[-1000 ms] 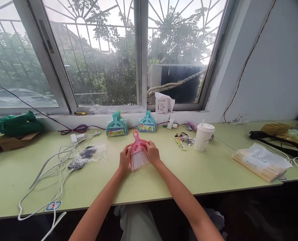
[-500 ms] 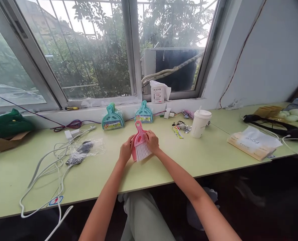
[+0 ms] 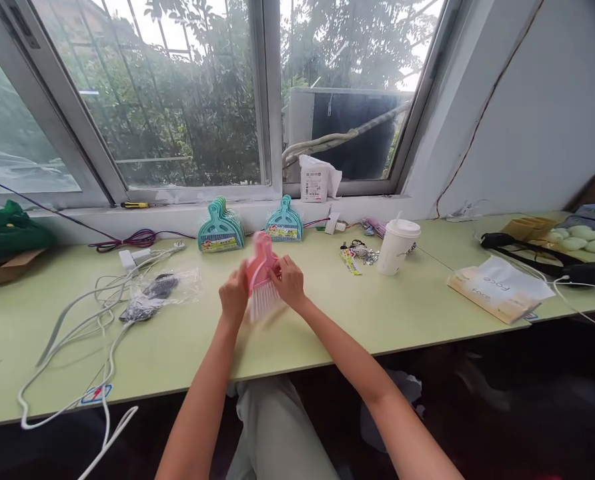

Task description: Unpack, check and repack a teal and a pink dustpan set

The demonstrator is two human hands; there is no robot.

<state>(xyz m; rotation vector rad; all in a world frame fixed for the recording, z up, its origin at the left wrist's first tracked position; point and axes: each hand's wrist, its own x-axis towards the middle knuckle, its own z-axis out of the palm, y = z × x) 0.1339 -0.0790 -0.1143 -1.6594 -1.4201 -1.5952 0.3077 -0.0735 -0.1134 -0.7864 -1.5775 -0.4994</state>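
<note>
My left hand [image 3: 234, 295] and right hand [image 3: 288, 281] are both closed round a small pink brush [image 3: 260, 275] w/ pale bristles, held just above the green table [image 3: 327, 327], left gripping its side, right fingers curled on the other side near the handle. It's motion-blurred, so I can't make out if there's a dustpan behind it.

Legible writing: only "Face" on the white packet [image 3: 500, 287], far right of the brush, seen upside down. White paper cup [image 3: 398, 247] w/ lid & straw is right of the brush. Two stacks of teal plastic dustpans [image 3: 221, 229], fan-shaped, w/ colourful labels too small to read, stand just behind the brush by the window sill. A tissue pack [image 3: 316, 181] on the sill has print I can't read. Left of the brush: tangled white cables [image 3: 92, 313] & a clear bag [image 3: 160, 293], contents dark, unclear.
</note>
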